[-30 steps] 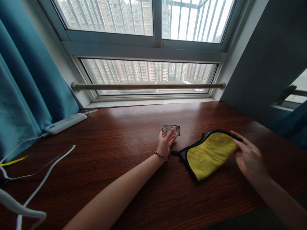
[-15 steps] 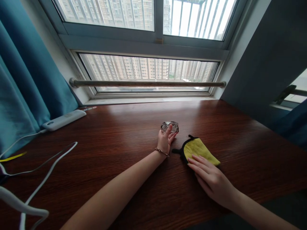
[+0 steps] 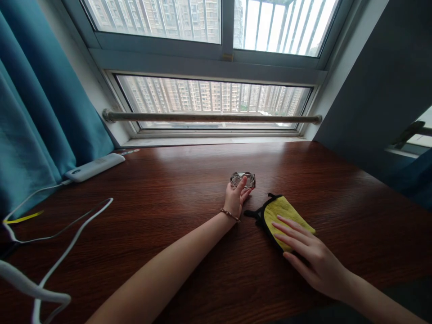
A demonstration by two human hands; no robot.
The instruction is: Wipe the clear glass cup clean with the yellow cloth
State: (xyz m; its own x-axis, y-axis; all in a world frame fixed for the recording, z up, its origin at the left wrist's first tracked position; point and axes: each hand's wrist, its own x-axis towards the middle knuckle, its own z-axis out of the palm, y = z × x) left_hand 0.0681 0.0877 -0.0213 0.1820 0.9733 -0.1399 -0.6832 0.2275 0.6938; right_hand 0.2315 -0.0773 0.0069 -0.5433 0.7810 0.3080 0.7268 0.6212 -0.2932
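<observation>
Yellow cloth [image 3: 282, 211] lay folded on bench [image 3: 151, 202], right hand [image 3: 312, 258] flat on it, unclenched; left hand [image 3: 236, 198] gripped glass dish [image 3: 243, 180]; wiping not begun.

A single head-worn view looks forward and down across the wooden desk [image 3: 168, 193] toward the window [image 3: 212, 99] at its far edge (no second view to share anything with). It sits close above the desk's near edge, both forearms reaching away from the lens toward the window.
</observation>
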